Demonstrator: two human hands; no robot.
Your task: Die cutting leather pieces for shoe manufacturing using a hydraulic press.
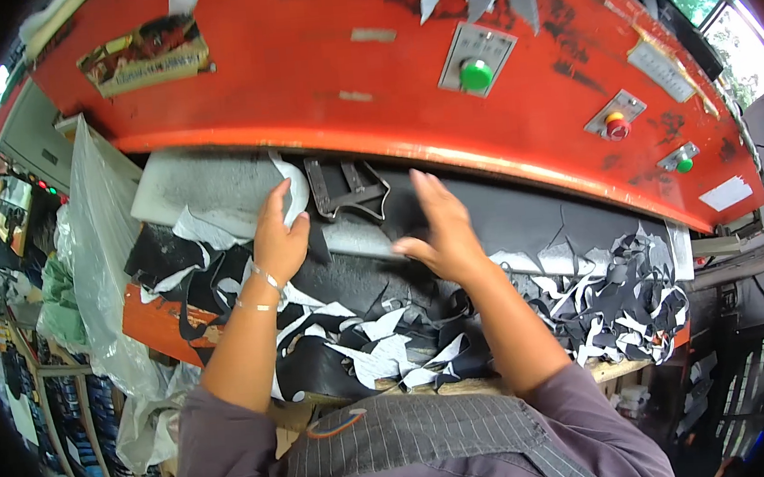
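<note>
My left hand (pixel 280 234) grips the edge of a pale grey leather piece (pixel 294 192) under the red press head (pixel 367 67). A metal cutting die (pixel 346 190) with a dark frame lies on a grey sheet (pixel 205 186) just right of that hand. My right hand (pixel 440 229) hovers beside the die with fingers spread and flat, holding nothing, over black leather (pixel 507 218). Black and white leather offcuts (pixel 372 330) lie heaped on the bench below both forearms.
The press front carries a green button (pixel 476 75), a red knob (pixel 618 129) and a small green button (pixel 684 164). More scraps (pixel 632 294) pile at the right. A clear plastic bag (pixel 102 263) hangs left, shelves with stacked goods (pixel 81 428) below it.
</note>
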